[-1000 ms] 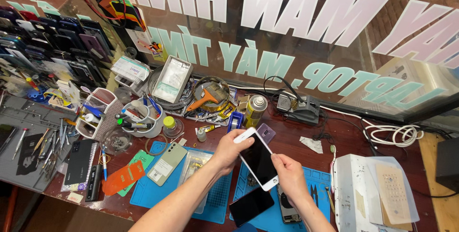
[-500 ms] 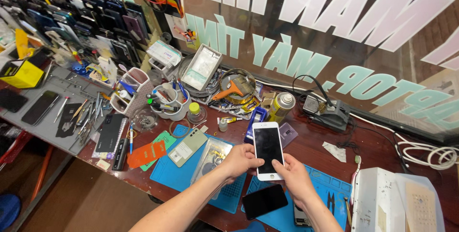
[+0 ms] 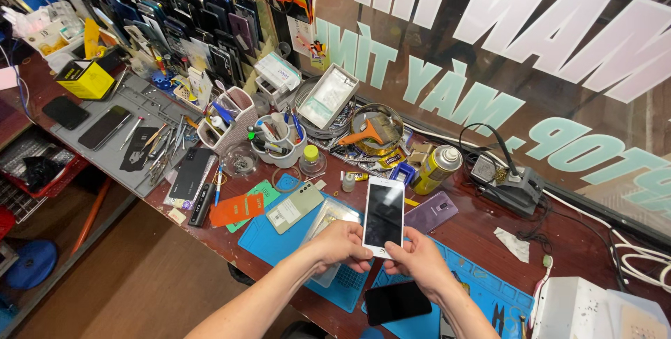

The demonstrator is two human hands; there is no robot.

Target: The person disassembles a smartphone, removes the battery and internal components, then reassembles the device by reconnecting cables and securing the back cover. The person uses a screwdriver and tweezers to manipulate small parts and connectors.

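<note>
White smartphone [image 3: 384,216], dark screen facing up, held above the blue work mat [image 3: 279,241] by both hands at its lower end, top edge pointing away from the person. Left hand [image 3: 342,244] closed around the phone's lower left corner, fingers curled under, thumb at the edge. Right hand [image 3: 418,258] grips the lower right corner, thumb on the bottom bezel. Nearer than the phone, just below the right hand: a black phone [image 3: 397,302] lying flat on a second blue mat [image 3: 489,297]. Under the left hand, a clear plastic sleeve [image 3: 328,217], partly hidden. Left of the white phone, on the mat: a pale green phone back [image 3: 296,207]; further left, an orange card [image 3: 236,209] and a black phone face down [image 3: 189,172]. Just right of the white phone, a purple phone back [image 3: 432,212] on the bare red-brown bench [image 3: 559,241]. Beyond the white phone: a small white bottle [image 3: 347,182], a yellow-capped jar [image 3: 312,161], a yellow spray can [image 3: 436,169] tilted, and a round tin with an orange-handled tool [image 3: 374,131]. Right of the can, a soldering station [image 3: 509,186] with black cable. Far left of the phone, tool cups [image 3: 272,140] with pens and tweezers, a grey tray [image 3: 140,129] of hand tools. Farthest back, racks of phone cases [image 3: 175,24] and a glass pane [image 3: 559,66] with large white lettering.
</note>
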